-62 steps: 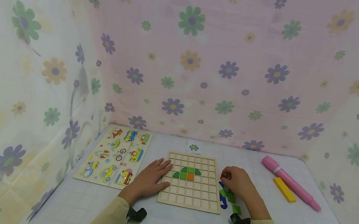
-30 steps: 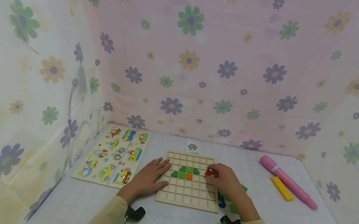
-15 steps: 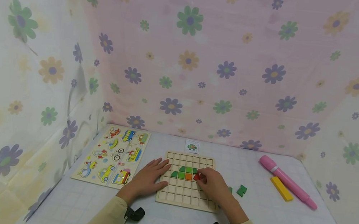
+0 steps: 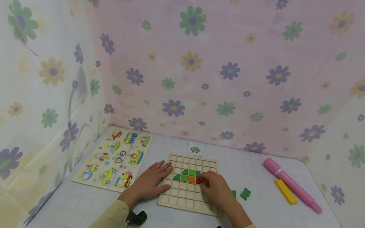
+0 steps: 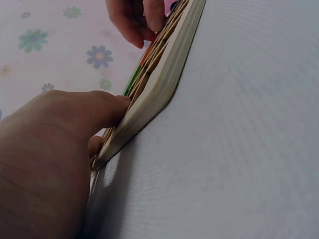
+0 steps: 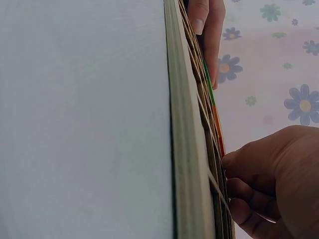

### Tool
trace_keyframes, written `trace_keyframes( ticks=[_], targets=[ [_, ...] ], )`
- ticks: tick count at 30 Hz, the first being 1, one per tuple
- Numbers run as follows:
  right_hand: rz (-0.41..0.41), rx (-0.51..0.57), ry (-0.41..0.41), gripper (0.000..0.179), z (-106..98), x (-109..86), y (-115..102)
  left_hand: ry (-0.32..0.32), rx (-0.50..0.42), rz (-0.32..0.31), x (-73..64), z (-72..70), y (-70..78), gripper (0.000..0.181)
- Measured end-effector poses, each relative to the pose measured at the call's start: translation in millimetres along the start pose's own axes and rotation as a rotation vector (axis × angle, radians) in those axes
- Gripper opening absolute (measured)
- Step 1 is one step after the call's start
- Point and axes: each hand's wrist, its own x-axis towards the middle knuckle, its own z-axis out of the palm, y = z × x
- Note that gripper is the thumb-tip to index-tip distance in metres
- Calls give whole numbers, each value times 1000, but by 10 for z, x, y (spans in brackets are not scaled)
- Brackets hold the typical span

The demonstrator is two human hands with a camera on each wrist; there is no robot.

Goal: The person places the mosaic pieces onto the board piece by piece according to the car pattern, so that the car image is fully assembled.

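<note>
A wooden grid board [image 4: 177,201] lies flat on the table, with green tiles [image 4: 184,178] and an orange tile [image 4: 191,179] set in its cells. Directly right of the orange one, a red tile [image 4: 198,181] sits in its cell, and my right hand [image 4: 217,189] has thumb and fingers curled at its edge. In the right wrist view the thumb touches the red tile [image 6: 222,146]. My left hand [image 4: 150,181] rests with spread fingers on the board's left edge; its thumb lies over the rim in the left wrist view.
A small pattern card [image 4: 195,149] lies behind the board. To the left is a vehicle picture puzzle [image 4: 78,178]. A notched green piece [image 4: 245,194] lies right of my right hand, more pieces partly hidden under the forearm. Further right are a yellow block [image 4: 285,192] and a pink marker-shaped object [image 4: 294,185].
My right hand has carried the red tile left from beside the board onto the grid, and it now lies in the cell beside the orange tile. The left hand stays put.
</note>
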Motion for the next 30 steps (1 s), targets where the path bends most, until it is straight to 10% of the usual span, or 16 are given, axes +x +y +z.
trace_keyframes(
  ticks=[30],
  targets=[
    [89,-14,-147,16,-792,-7,471,12,2,18,6,13,-8,71]
  ],
)
